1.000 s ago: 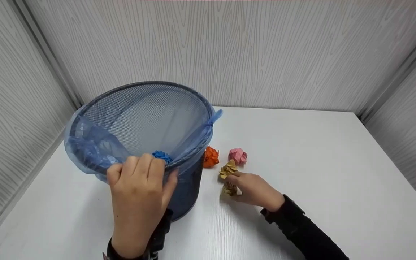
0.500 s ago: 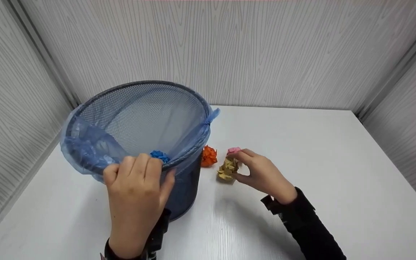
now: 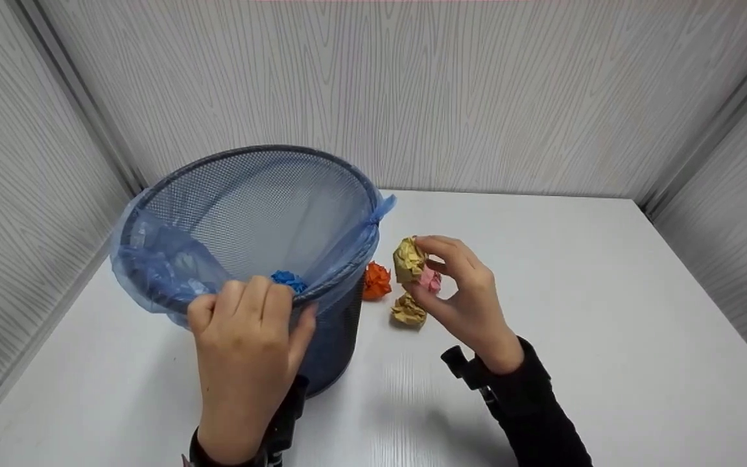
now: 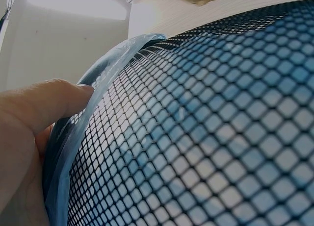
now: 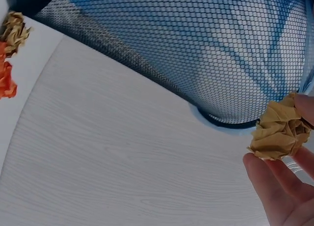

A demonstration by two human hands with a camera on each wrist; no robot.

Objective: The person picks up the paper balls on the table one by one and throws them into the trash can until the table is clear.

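Fingers of the left hand (image 3: 244,350) curl over the near rim of the mesh bin (image 3: 321,337), tilting its mouth toward the person and pinning the blue liner (image 3: 153,259). Right hand (image 3: 464,298) pinches a tan paper ball (image 3: 408,259) above the table (image 3: 607,324), just beside the rim. Beyond lie a second tan ball (image 3: 408,310), an orange ball (image 3: 377,280) and a partly hidden pink ball (image 3: 430,279); a blue ball (image 3: 289,281) sits inside. No writing is legible.

Tan paper ball (image 3: 408,259) in right hand (image 3: 464,295) beside mesh bin (image 3: 250,220).
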